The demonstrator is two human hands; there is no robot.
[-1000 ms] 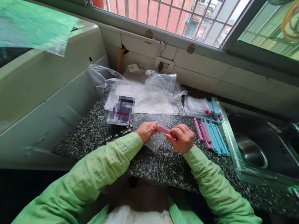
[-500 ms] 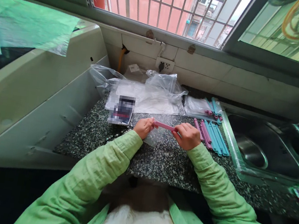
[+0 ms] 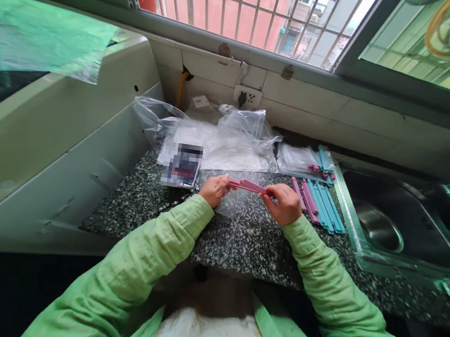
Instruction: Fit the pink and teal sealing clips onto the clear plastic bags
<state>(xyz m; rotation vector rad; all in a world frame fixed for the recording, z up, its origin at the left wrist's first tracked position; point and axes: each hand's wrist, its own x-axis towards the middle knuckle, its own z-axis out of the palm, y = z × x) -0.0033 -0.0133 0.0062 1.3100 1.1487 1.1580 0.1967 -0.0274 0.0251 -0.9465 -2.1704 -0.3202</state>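
Between my hands, above the counter, a long pink bag clip [image 3: 253, 186] is stretched out, its two thin bars slightly parted. My left hand [image 3: 214, 190] is closed on its left end and my right hand [image 3: 282, 203] pinches the right end. A clear plastic bag [image 3: 228, 205] lies below my left hand; whether those fingers also hold its edge I cannot tell. Right of my right hand lie several pink clips [image 3: 308, 202] and several blue clips [image 3: 330, 208] side by side. Behind them is a stack of clear bags [image 3: 296, 159] with pink and blue clips on top.
A phone [image 3: 185, 165] rests on the speckled counter [image 3: 250, 251] near white and clear plastic bags [image 3: 232, 147]. A metal sink [image 3: 403, 218] is set in at the right. On the left stands a pale appliance side [image 3: 71, 123]. A wall socket [image 3: 248, 95] sits below the barred window.
The pink clip's bars have come apart from one closed strip into two visible bars. Both hands stay in nearly the same place, with the right fingers slightly shifted.
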